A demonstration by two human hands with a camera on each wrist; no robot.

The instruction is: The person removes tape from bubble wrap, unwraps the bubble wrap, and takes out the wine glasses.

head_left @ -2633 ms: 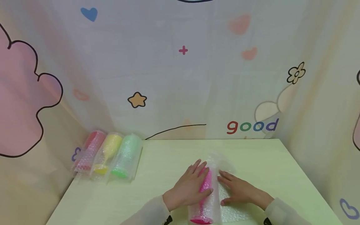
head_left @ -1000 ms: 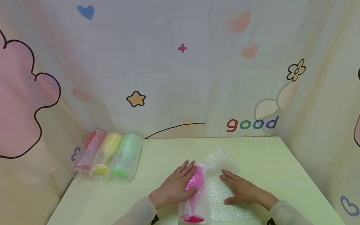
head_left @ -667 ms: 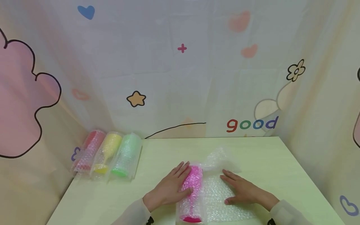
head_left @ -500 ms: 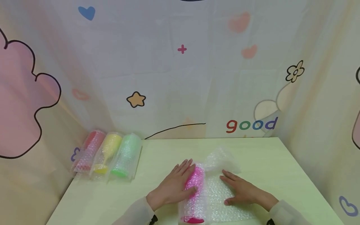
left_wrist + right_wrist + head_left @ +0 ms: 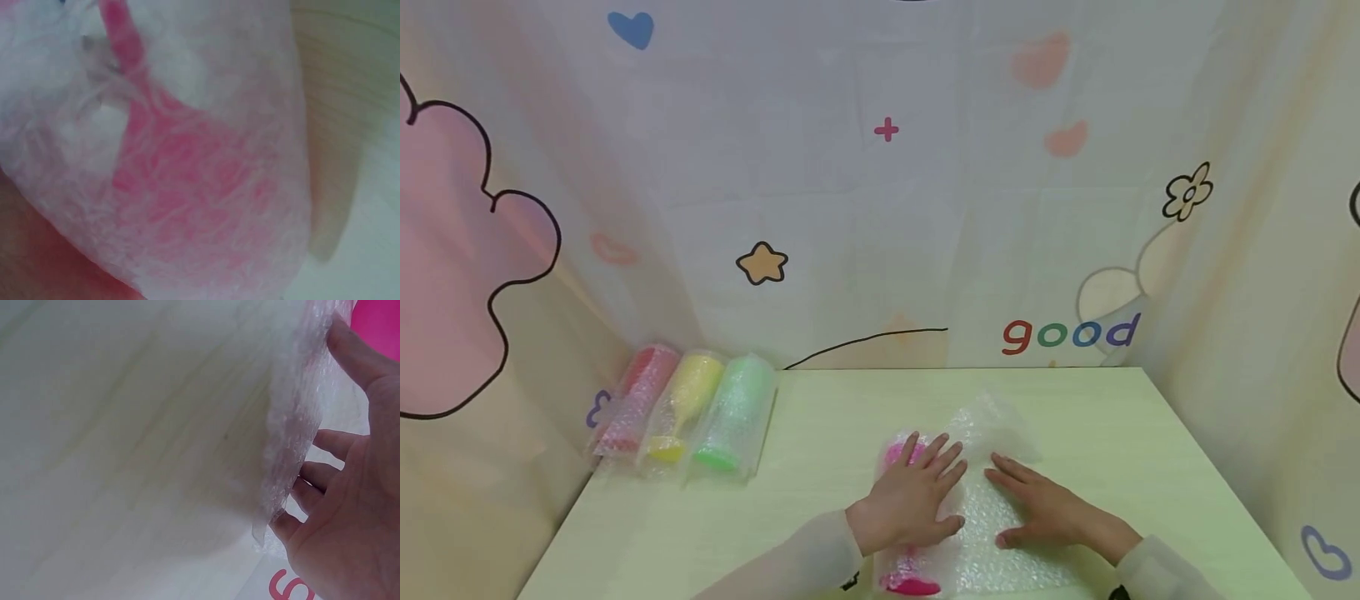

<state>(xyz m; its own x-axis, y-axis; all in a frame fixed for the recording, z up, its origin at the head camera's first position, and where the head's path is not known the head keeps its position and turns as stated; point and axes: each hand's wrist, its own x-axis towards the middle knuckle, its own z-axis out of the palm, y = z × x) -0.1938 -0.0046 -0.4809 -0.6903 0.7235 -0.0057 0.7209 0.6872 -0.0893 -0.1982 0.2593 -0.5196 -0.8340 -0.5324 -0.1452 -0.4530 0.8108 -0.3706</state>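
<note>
A pink goblet [image 5: 910, 585], rolled in bubble wrap [image 5: 1000, 573], lies on the table with its foot toward me. Across its bowl and stem rests my left hand [image 5: 908, 502], fingers spread and straight. The left wrist view shows the pink bowl and stem through the blurred wrap; only an edge of the hand appears there. My right hand [image 5: 1054, 507] lies to the right on the flat part of the sheet, thumb and fingers apart. In the right wrist view, its fingertips touch the edge of the wrap. Fingers hide much of the goblet.
At the back left of the pale table [image 5: 820, 417] lie three bubble-wrapped goblets side by side: a red one [image 5: 638, 400], a yellow one [image 5: 688, 404] and a green one [image 5: 737, 408]. A loose flap of wrap [image 5: 992, 425] stands up beyond my hands. A printed curtain [image 5: 850, 208] encloses the table.
The wrapped goblet has rolled left from its earlier place, baring more flat wrap on the right. In the last half second my left hand has slid right over it. My right hand stays nearly still.
</note>
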